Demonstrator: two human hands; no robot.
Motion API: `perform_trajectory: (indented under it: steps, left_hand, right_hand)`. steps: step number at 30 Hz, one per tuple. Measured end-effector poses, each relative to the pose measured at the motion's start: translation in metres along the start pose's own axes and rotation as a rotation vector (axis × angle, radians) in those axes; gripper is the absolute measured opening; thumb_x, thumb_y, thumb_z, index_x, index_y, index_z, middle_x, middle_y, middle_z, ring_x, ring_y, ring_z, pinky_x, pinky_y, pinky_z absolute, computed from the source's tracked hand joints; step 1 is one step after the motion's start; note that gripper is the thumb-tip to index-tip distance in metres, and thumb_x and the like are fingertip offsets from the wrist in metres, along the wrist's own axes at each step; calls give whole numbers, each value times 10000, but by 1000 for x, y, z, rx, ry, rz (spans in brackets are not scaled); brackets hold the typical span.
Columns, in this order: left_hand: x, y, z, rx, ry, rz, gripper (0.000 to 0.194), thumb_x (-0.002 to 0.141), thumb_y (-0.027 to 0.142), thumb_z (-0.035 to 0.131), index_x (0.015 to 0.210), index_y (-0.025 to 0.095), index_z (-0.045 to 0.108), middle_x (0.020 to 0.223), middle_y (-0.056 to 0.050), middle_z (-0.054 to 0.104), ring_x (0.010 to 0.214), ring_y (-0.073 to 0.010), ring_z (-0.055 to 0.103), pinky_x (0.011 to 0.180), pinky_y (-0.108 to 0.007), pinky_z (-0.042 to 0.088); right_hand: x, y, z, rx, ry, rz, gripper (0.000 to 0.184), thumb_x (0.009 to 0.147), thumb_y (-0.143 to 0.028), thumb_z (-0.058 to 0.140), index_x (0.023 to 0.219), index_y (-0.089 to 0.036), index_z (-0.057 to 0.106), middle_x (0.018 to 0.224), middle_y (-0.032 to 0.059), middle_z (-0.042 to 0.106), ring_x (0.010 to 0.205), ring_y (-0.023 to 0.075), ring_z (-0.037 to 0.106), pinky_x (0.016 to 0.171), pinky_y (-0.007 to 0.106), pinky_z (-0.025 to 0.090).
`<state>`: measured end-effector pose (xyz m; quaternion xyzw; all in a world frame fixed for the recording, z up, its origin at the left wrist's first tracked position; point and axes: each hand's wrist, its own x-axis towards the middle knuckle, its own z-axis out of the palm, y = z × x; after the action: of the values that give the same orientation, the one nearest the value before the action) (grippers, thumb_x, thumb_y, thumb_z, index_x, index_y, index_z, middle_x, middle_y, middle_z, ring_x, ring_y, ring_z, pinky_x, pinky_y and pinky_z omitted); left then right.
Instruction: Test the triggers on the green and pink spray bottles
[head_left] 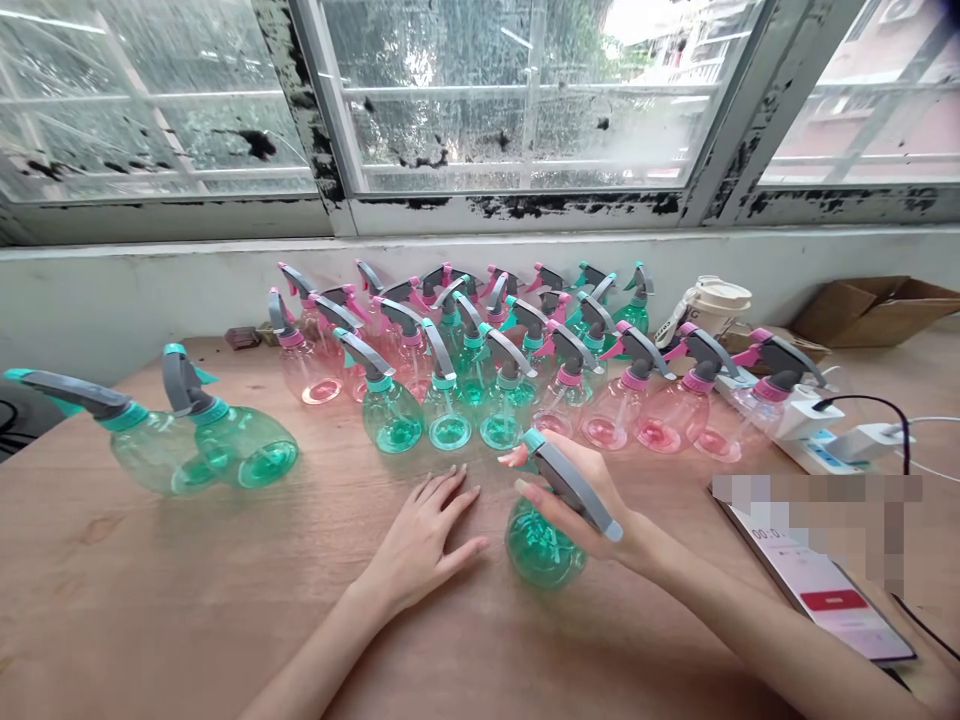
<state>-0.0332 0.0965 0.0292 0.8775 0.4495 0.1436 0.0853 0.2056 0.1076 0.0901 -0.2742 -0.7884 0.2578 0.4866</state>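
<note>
My right hand is wrapped round the neck of a green spray bottle with a grey and teal trigger head. The bottle stands just right of my left hand, which lies flat on the wooden table with its fingers spread. Beyond both hands, several green spray bottles and pink spray bottles are grouped in rows. Apart from that group, two more green spray bottles stand at the left.
A phone lies at the right, partly blurred out. Behind it are a power strip with plugs and cables, a lidded cup and an open cardboard box. The window wall bounds the table's far side.
</note>
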Motion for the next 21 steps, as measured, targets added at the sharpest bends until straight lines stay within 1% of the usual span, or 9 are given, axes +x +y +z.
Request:
perform_trajectory:
  steps: [3,7,9,10,12,15,18,21]
  left_hand:
    - [-5,-4,2,68,-14,-34,581,907,525,543,1395,214,491,1529,-154,367,1386,-346,371,1111,-568,325]
    - [-3,-2,2,94,-28,-68,616,899,563,533,1396,200,495,1532,-167,359,1389,-352,369,1113,-562,330]
    - [-2,0,3,101,-30,-78,632,899,579,522,1399,195,491,1533,-172,354,1388,-352,372,1115,-561,327]
    - [-1,1,3,102,-30,-81,634,900,583,518,1400,194,488,1535,-172,351,1388,-352,372,1116,-560,327]
    - [-1,1,3,102,-25,-84,636,903,590,509,1401,196,485,1537,-171,348,1389,-349,371,1117,-558,326]
    - [-2,0,5,88,-17,-89,582,946,572,436,1397,208,489,1533,-158,362,1395,-325,368,1126,-549,316]
    - [-2,-2,6,66,-22,-95,512,997,510,347,1392,220,494,1538,-137,361,1408,-292,351,1141,-535,298]
    - [-2,-2,5,51,-21,-96,493,1006,488,337,1387,219,498,1544,-129,353,1418,-277,334,1150,-527,284]
  right_hand:
    - [1,-4,-3,-47,12,16,44,891,-213,531,907,-185,561,733,10,573,608,131,557,590,256,462]
    - [3,-9,-5,-69,-4,45,59,899,-196,501,857,-185,541,665,-20,512,503,98,476,510,233,412]
    - [3,-10,-4,-65,-4,57,38,893,-191,518,898,-184,555,713,-13,531,488,85,469,521,234,428]
    - [3,-10,-3,-59,-1,61,59,891,-194,530,938,-185,564,760,-2,547,496,84,482,532,236,442]
    - [2,-8,-2,-40,6,71,149,887,-207,551,1034,-191,570,857,24,568,520,86,509,547,240,465]
    - [-1,-4,1,-9,22,82,231,888,-226,569,1119,-209,561,918,35,579,513,82,512,532,234,473]
    - [-5,1,3,18,37,98,253,888,-247,584,1140,-222,570,971,50,597,571,100,559,548,232,491]
    - [-7,4,3,39,40,120,271,888,-267,594,1156,-228,571,978,47,605,549,93,543,568,242,503]
